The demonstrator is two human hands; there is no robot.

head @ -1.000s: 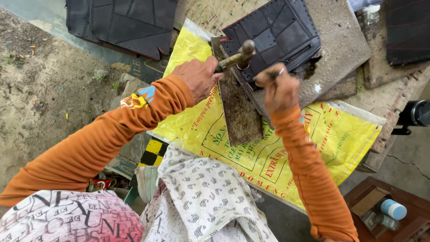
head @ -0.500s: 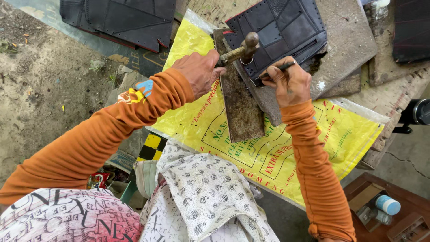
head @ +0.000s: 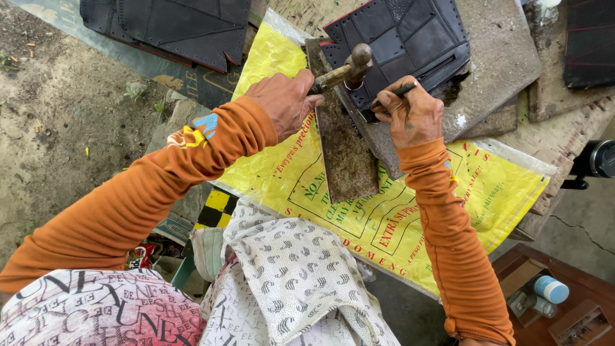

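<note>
A wooden-handled hammer (head: pixel 343 69) is gripped tight in the left hand (head: pixel 286 101); a thin dark punch (head: pixel 396 94) is pinched by the right hand (head: pixel 413 115) on the black stitched leather panel (head: pixel 410 38), atop the grey stone slab (head: pixel 500 64).

Hammer (head: pixel 343 69): worn wooden handle, rounded metal head (head: pixel 360 54), a metal ring around the handle just below the head. Held tilted, head uppermost, over the edge of the dark panel.

Punch tool (head: pixel 392 95): thin, dark, rod-like, lying nearly flat, its tip at the panel's stitched edge.

Dark panel (head: pixel 403 38): black leather-like patchwork of stitched sections, perforated border, red edging; lies flat on a grey stone slab (head: pixel 500 57).
</note>
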